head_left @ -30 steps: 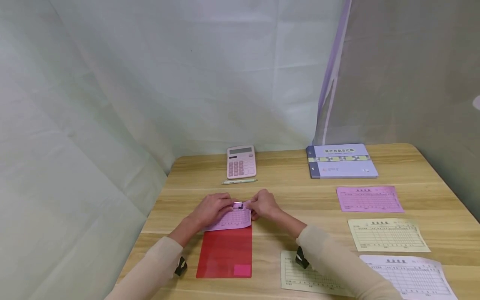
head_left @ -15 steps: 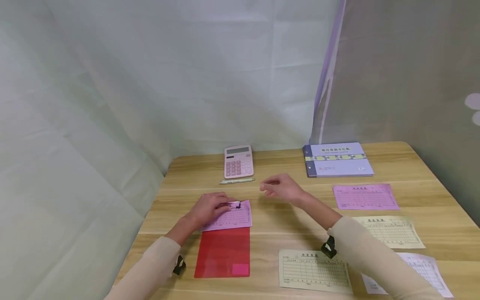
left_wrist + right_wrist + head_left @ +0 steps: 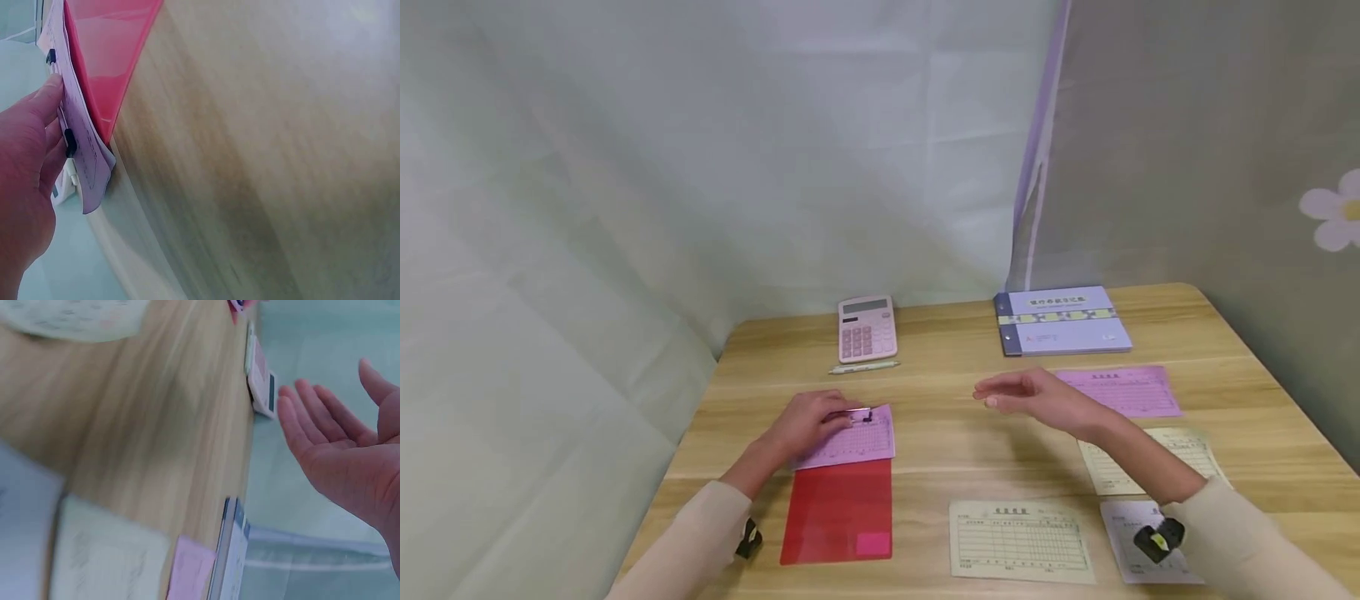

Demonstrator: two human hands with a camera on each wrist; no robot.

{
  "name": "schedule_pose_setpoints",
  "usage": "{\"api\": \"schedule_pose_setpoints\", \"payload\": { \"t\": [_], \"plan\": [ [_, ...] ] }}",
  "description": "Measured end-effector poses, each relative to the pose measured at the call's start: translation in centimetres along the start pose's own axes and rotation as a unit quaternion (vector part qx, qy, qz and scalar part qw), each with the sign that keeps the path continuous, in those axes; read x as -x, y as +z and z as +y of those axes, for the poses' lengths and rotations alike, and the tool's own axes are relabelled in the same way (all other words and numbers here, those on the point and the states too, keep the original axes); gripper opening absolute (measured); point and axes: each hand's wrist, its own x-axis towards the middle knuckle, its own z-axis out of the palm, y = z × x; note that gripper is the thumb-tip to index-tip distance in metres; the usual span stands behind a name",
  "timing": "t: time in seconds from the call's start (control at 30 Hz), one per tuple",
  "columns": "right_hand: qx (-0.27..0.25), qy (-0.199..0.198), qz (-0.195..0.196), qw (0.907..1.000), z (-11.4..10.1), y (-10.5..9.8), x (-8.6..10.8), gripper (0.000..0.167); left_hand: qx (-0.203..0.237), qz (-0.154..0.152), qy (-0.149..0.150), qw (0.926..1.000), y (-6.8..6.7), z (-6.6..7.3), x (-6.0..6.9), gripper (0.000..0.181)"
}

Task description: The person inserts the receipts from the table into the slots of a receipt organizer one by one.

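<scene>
My left hand [image 3: 805,421] grips the top of a red clipboard [image 3: 835,508] at its metal clip [image 3: 867,412], thumb and fingers closing on the clip. A pink printed slip [image 3: 850,446] lies over the clipboard's upper part, its top edge at the clip. Seen from the left wrist, the black-tipped clip [image 3: 70,144] stands against the slip [image 3: 87,150], whose lower corner curls away from the board. My right hand [image 3: 1045,400] hovers above the table, holding nothing; its fingers look loosely extended in the right wrist view. Behind it lies another pink slip [image 3: 1131,392].
A pink calculator [image 3: 867,329] and a pen [image 3: 863,367] lie beyond the clipboard. At the back right is a blue account book [image 3: 1063,321]. A pale yellow slip [image 3: 1180,450], a white slip [image 3: 1120,525] and a greenish slip [image 3: 1022,542] lie toward the front right.
My right hand has let go of the pink slip's top right corner and moved right, away from the clipboard. The left hand stays at the clip.
</scene>
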Motion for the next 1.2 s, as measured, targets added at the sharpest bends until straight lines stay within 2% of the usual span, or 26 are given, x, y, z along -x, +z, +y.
{"api": "schedule_pose_setpoints", "payload": {
  "t": [0.17, 0.37, 0.67, 1.07, 1.2],
  "plan": [
    [0.042, 0.007, -0.034, 0.9985, 1.0, -0.2, 3.3, 0.045, -0.003, 0.004, 0.01, 0.9999, 0.0, 0.0, 0.3, 0.034],
    [0.099, -0.01, -0.056, 0.9935, 2.7, 0.4, 6.4, 0.038, -0.006, 0.008, 0.019, 0.9998, -0.1, 0.0, 0.3, 0.033],
    [0.158, -0.043, -0.036, 0.9858, 5.1, 1.5, 8.8, 0.038, -0.015, 0.009, 0.022, 0.9996, -0.2, 0.3, 0.3, 0.034],
    [0.117, -0.101, -0.018, 0.9877, 7.5, 2.3, 10.4, 0.034, -0.019, 0.001, 0.004, 0.9998, 0.0, 0.3, 0.3, 0.034],
    [0.104, -0.097, 0.0, 0.9898, 8.1, 2.6, 10.5, 0.029, -0.015, -0.002, 0.001, 0.9999, 0.0, 0.3, 0.2, 0.034]
  ]
}}
